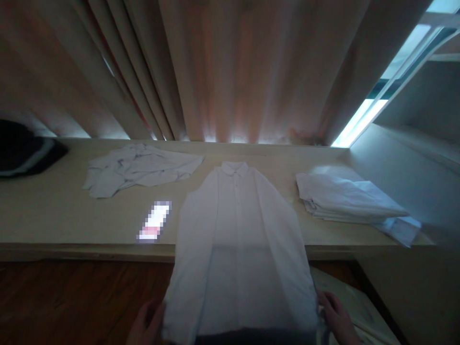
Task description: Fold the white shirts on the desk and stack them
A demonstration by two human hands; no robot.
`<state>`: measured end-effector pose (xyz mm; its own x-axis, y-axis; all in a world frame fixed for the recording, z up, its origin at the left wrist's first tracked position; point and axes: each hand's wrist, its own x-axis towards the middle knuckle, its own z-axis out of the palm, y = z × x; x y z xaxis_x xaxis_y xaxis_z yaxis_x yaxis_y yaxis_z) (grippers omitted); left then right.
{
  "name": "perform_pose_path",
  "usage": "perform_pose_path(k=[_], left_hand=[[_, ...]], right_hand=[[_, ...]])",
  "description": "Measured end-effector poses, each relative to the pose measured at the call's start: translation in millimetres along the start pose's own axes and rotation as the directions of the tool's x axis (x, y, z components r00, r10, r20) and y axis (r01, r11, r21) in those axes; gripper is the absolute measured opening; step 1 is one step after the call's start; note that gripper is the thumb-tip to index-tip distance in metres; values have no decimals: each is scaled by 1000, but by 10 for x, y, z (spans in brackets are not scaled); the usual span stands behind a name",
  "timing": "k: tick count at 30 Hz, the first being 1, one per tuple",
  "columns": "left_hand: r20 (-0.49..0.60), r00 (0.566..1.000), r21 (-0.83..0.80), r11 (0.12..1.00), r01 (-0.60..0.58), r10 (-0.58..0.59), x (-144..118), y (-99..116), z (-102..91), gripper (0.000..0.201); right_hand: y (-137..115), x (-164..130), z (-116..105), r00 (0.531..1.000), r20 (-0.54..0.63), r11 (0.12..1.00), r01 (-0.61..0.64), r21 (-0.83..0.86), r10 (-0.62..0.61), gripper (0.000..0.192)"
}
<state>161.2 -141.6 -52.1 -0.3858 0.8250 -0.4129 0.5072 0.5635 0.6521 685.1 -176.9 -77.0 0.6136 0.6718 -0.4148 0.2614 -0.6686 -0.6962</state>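
A white long-sleeved shirt (237, 225) lies front up, its collar at the back on the pale ledge (36, 211) and its lower part hanging over the front edge toward me. Both sleeves run down along its sides. At the lower left, my left hand (147, 321) is closed at the shirt's left edge near the cuff. My right hand (336, 316) grips the opposite edge, fingers curled at the cloth. The fingertips of both hands are partly hidden and dim.
Left of the shirt lies a crumpled white garment (140, 167), with a blurred-out phone-like rectangle (154, 221) in front of it. Folded white clothes (345, 196) are stacked at right. A dark item (28, 153) sits far left. Curtains (251, 72) hang behind; wooden floor (82, 297) shows below.
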Motion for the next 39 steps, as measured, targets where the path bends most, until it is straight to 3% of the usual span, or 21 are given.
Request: perform_pose_path(k=[4,7,10,12,15,16,19,21,28,33,39], left_hand=[[-48,994,34,994,-99,101,-117,257,-52,48],[-1,979,40,978,-203,204,-220,495,40,39],[58,965,39,965,-260,257,-305,647,202,27],[97,959,31,963,-269,265,-349,671,251,24],[92,972,23,976,-218,215,-386,616,162,31],[74,980,22,982,-189,187,-390,585,102,34],[29,994,16,995,-103,102,-386,489,-73,38],[24,998,10,998,-55,55,-379,436,-128,38],[120,993,-24,1000,-8,11,-334,324,7,29],[178,983,-97,995,-30,47,-276,293,47,28],[184,981,-202,979,-19,57,-53,345,49,44]], right_hand=[[-118,-56,27,986,-111,992,125,-20,-126,56],[-433,-192,264,956,-118,962,264,-70,-270,53],[-795,-415,706,932,33,931,363,-41,-361,47],[-970,-597,1067,892,219,912,410,-26,-395,45],[-1098,-892,1582,791,515,907,416,-60,-329,44],[-1118,-991,1725,736,600,896,438,-71,-312,41],[-1171,-1266,2026,557,766,816,574,-74,-322,31],[-1213,-1412,2135,496,820,780,617,-103,-284,29],[-1335,-1599,2240,577,795,797,563,-218,-190,31],[-1418,-1626,2142,480,842,854,518,-46,-246,24],[-1239,-1547,2153,516,827,876,478,-64,-221,28]])
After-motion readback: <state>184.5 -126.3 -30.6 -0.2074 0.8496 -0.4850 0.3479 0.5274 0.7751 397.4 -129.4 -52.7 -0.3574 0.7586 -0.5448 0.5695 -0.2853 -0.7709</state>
